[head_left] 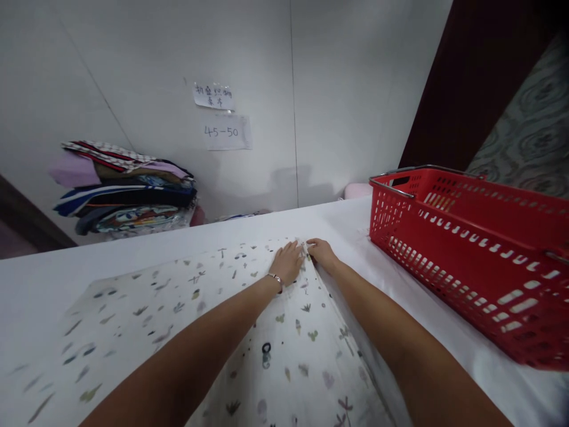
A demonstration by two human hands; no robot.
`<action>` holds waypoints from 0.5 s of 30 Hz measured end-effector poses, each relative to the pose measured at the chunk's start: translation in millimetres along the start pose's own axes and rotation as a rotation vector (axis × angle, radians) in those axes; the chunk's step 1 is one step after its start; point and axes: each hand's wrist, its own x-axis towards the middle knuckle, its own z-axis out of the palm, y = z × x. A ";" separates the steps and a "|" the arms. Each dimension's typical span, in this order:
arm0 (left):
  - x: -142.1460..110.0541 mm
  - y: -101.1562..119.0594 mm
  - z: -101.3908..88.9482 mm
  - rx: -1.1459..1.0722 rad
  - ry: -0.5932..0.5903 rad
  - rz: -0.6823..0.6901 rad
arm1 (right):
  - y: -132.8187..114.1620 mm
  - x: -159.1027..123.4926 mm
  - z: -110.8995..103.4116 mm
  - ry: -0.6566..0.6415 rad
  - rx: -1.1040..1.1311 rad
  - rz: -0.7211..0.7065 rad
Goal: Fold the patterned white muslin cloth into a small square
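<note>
Here on my feed, the left hand lies flat, fingers slightly spread, probably to keep the printed cloth from sliding; the right hand pinches its far corner, likely for control. The cloth lies on the white table, beside the red basket, which leaves the arms room.

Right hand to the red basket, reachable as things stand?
Probably yes: the basket stands on the right hand's own side, with only bare white tabletop between. It would likely have to let go of the patterned cloth first.
</note>
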 end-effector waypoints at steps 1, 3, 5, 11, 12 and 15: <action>-8.1 0.4 -0.8 -0.016 -0.004 -0.002 | -2.9 -1.6 -0.7 -0.020 0.000 0.016; -26.1 0.6 -5.5 -0.047 -0.010 -0.004 | -9.3 -6.3 -2.6 -0.065 -0.011 0.047; -46.5 1.7 -13.5 -0.070 -0.018 0.002 | -15.4 -13.2 -5.2 -0.110 -0.034 0.072; -101.3 15.4 -32.2 -0.089 -0.074 -0.004 | -27.2 -42.9 -14.0 -0.199 -0.128 0.111; -106.2 18.2 -32.0 -0.084 -0.071 -0.008 | -28.4 -48.5 -14.8 -0.205 -0.141 0.114; -113.8 25.6 -26.5 -0.069 -0.058 -0.025 | -30.5 -65.1 -16.3 -0.217 -0.169 0.114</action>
